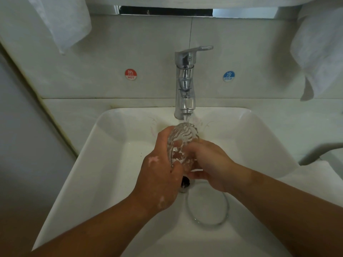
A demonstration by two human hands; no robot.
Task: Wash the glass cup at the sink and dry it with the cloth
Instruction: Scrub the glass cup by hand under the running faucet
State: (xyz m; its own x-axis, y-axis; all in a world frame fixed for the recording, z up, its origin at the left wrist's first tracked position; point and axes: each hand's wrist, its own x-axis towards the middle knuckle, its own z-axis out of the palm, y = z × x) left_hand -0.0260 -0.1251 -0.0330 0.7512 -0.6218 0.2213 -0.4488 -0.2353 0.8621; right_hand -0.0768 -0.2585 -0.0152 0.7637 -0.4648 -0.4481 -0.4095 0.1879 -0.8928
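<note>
The glass cup (182, 143) is held under the tap's (185, 84) stream, above the sink (259, 138), gripped by the left hand (159, 175) and by the curled fingers of the right hand (209, 164). It should be turned slowly and gripped firmly, since wet glass probably slips.

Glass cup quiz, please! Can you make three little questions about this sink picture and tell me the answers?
1. True or false: water runs from the tap onto the glass cup.
2. Pick one: the HOT sticker is A) red, B) green, C) yellow.
3. Fill the gap: the left hand and the right hand hold the cup over the white ____.

Key: 1 true; 2 A; 3 sink.
</note>
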